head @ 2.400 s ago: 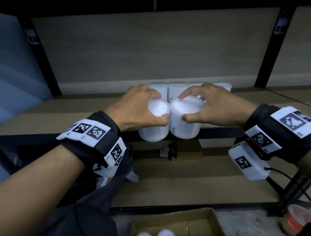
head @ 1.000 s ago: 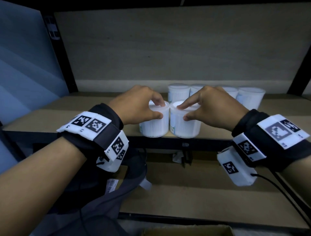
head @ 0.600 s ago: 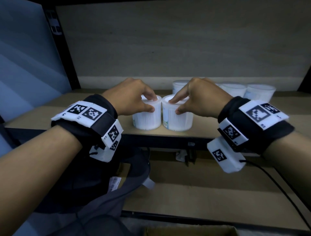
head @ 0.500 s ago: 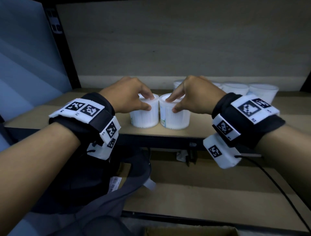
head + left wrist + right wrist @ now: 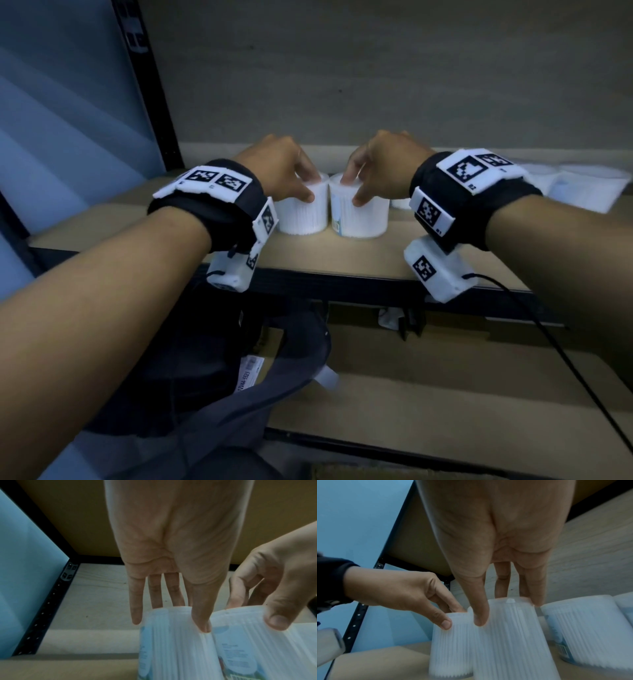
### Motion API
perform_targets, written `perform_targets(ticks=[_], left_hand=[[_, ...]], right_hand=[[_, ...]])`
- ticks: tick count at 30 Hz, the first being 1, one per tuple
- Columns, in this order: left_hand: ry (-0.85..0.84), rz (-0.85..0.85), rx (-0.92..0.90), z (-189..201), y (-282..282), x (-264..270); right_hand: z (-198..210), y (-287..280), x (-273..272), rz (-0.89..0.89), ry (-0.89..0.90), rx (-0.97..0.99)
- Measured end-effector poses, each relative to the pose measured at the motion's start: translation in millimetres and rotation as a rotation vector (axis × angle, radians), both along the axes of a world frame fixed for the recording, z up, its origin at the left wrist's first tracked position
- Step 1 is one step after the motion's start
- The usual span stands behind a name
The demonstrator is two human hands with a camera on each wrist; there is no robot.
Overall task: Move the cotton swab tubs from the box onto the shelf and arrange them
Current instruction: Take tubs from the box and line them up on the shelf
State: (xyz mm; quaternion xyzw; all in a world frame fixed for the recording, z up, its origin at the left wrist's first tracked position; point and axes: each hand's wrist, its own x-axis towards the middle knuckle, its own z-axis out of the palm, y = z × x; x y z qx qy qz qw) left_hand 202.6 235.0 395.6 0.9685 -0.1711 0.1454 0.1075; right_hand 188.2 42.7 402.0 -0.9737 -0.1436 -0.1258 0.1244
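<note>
Two white cotton swab tubs stand side by side on the brown shelf. My left hand grips the left tub from above, thumb on its near side and fingers over the far rim. My right hand holds the right tub the same way. In the left wrist view my left hand sits on the left tub, with the right tub beside it. In the right wrist view my right hand clasps the right tub, and the left tub touches it.
More tubs stand blurred at the back right of the shelf, and another tub sits just right of the held one. A black upright post bounds the shelf on the left. A dark bag lies on the lower shelf.
Both hands brought the two tubs from the air in front of the shelf down onto it, then slid them back from the front edge. The grips have not changed.
</note>
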Motion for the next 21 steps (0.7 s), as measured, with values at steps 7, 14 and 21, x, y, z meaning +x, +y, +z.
perform_targets(ticks=[7,14,21], left_hand=[[0.03,0.037,-0.061,-2,2,27],[0.035,0.05,-0.088,-3,3,50],[0.062,0.079,-0.107,-1,-4,74]], right_hand=[[1,9,29,-0.012,0.001,-0.016],[1,14,56,-0.03,0.009,-0.038],[0,11,76,-0.049,-0.003,-0.03]])
